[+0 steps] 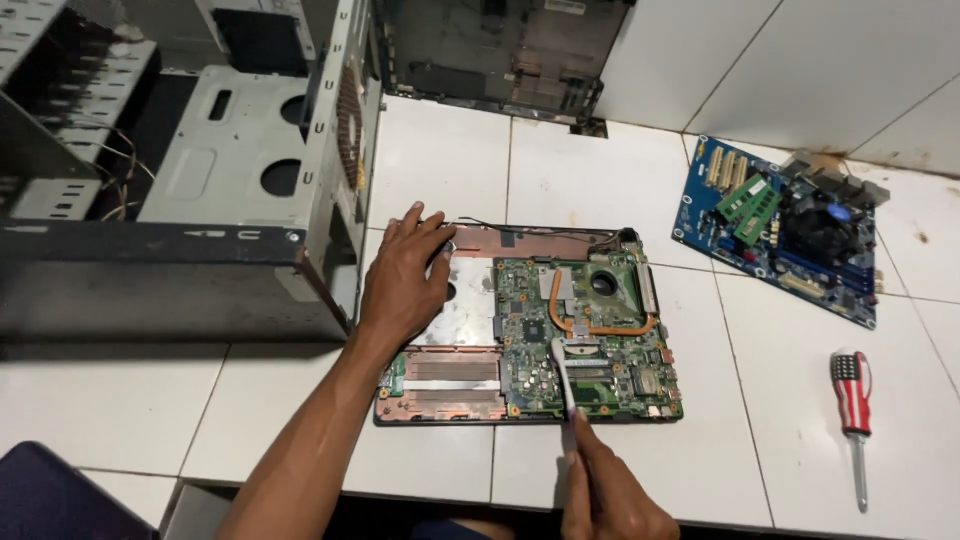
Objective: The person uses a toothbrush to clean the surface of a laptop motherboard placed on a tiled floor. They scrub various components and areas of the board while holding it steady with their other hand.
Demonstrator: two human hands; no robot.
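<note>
Left hand (403, 275) lies flat, fingers open, on the opened laptop (520, 330); right hand (605, 495) grips a white brush (563, 375).

Green laptop board (590, 330), blue motherboard (780, 230), red-striped, starred screwdriver (853, 400).

— What sort of place is this?

— A small computer repair workshop, by the look of it. An opened laptop base (528, 330) lies on the white tiled floor (800, 440) with its green circuit board bare.

— Anything else pointing that way?

— Plenty. An empty metal desktop case (200, 170) stands at the left, a loose blue motherboard (785, 228) lies near the tiled wall (800, 70), another stripped laptop shell (500, 50) leans at the back, and a screwdriver (853, 415) with a striped handle rests on the floor.
</note>
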